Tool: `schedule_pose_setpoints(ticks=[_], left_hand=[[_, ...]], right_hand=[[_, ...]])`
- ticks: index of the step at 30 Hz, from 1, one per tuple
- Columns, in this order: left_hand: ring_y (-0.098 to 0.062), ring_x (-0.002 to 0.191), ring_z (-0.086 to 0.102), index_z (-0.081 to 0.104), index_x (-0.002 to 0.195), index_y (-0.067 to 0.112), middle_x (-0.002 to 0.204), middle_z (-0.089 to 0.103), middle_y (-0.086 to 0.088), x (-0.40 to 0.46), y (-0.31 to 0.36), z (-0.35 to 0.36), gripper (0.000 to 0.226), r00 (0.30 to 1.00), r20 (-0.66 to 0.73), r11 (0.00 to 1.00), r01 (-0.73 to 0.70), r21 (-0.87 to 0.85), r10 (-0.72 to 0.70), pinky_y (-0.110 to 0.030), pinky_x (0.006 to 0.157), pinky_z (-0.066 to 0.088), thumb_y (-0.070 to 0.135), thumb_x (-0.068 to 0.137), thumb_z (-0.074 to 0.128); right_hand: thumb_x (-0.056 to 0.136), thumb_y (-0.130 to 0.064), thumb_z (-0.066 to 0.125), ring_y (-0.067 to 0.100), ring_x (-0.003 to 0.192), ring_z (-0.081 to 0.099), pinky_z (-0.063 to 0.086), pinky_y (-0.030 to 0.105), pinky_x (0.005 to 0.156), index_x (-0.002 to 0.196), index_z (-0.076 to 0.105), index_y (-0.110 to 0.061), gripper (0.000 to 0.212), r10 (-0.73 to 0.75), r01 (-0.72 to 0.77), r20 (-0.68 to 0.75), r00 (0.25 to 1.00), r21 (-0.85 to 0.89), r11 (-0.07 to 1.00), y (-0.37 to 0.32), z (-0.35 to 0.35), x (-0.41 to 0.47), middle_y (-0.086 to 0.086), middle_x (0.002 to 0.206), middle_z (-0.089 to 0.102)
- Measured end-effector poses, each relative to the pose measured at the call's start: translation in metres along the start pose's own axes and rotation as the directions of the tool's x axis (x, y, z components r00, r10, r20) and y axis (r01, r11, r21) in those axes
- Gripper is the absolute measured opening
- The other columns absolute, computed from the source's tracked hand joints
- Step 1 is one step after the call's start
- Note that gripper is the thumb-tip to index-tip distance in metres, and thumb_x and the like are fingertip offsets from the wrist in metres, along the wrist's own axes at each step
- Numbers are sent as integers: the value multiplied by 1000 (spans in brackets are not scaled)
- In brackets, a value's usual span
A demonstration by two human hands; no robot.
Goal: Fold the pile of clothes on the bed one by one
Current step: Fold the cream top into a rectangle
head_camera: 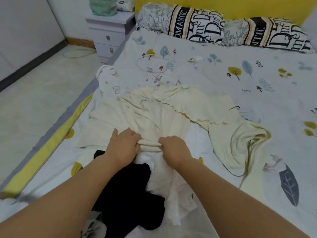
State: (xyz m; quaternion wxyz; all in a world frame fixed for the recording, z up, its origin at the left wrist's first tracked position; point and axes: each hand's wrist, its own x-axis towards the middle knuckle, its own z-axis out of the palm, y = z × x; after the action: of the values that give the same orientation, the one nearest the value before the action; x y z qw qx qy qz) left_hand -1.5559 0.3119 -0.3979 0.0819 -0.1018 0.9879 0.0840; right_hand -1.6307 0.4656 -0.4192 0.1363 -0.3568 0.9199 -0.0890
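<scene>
A cream garment lies spread on the bed, its near edge bunched into a narrow band. My left hand and my right hand grip that band side by side, fingers curled round it. Under my forearms lie a black garment and a white dotted garment. A second cream piece with trailing strings sprawls to the right. A small white printed garment lies beyond the cream one.
Two patterned pillows lean against the yellow headboard. A white nightstand stands at the bed's left corner, with tiled floor to the left. The leaf-print sheet shows bare at the right.
</scene>
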Motion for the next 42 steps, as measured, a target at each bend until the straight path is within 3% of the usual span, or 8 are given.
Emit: schedule_pose_setpoints(ticks=[2,6,10,17,24,28,37,42], left_hand=[[-22,80,52,40,77,19,72,45,7,-14,4,-12,24,998,-43,995,-56,-82,53,-27,84,37,29,91,24],[-4,55,39,33,69,22,61,38,11,-48,10,-38,29,991,11,971,-125,-206,130,-21,52,29,26,97,41],[-3,55,45,43,62,24,55,45,8,-77,26,-92,36,989,55,929,-108,-354,136,-19,55,31,47,82,64],[-10,59,49,51,59,18,56,52,3,-127,75,-206,48,949,-270,868,-267,-419,162,-19,53,30,65,69,48],[1,54,46,61,68,13,59,55,8,-182,118,-334,25,836,-536,655,-342,-674,-115,-17,55,35,32,83,58],[3,49,44,53,61,18,53,48,9,-213,129,-387,30,756,-639,720,-363,-591,-144,-13,49,31,15,91,56],[-25,75,52,51,72,14,69,53,3,-271,158,-383,23,847,-520,834,-205,-512,-111,-31,59,32,25,92,48],[-16,80,55,38,117,35,94,52,8,-321,190,-385,34,884,-451,584,-301,-754,-126,-30,75,43,34,89,56]], right_hand=[[100,-14,32,18,67,39,24,30,54,77,34,-18,23,1,-2,8,1000,74,997,-3,-7,-17,-3,66,36],[102,-30,29,20,75,46,33,31,63,88,33,-18,18,-37,25,62,997,178,984,-11,-31,-61,-5,67,34],[87,-53,51,15,74,49,31,19,56,92,42,-19,35,-4,-25,75,997,377,926,-19,-76,-107,-4,80,51],[89,-18,46,18,79,49,26,22,51,93,57,-18,11,108,-92,-195,975,90,992,-36,-177,-159,-2,83,51],[85,-14,53,23,78,49,30,29,53,68,39,-23,23,273,-184,-237,932,338,923,-48,-282,-216,0,76,47],[86,-4,46,18,67,47,34,29,55,73,44,-18,19,298,-131,-227,927,549,826,-58,-330,-257,1,72,50],[88,-1,50,24,65,58,44,25,49,80,59,-10,15,320,73,-257,912,869,489,-125,-459,-332,15,79,63],[88,-1,51,28,77,57,43,37,67,82,61,-8,14,309,113,-272,911,888,446,-147,-483,-357,18,84,61]])
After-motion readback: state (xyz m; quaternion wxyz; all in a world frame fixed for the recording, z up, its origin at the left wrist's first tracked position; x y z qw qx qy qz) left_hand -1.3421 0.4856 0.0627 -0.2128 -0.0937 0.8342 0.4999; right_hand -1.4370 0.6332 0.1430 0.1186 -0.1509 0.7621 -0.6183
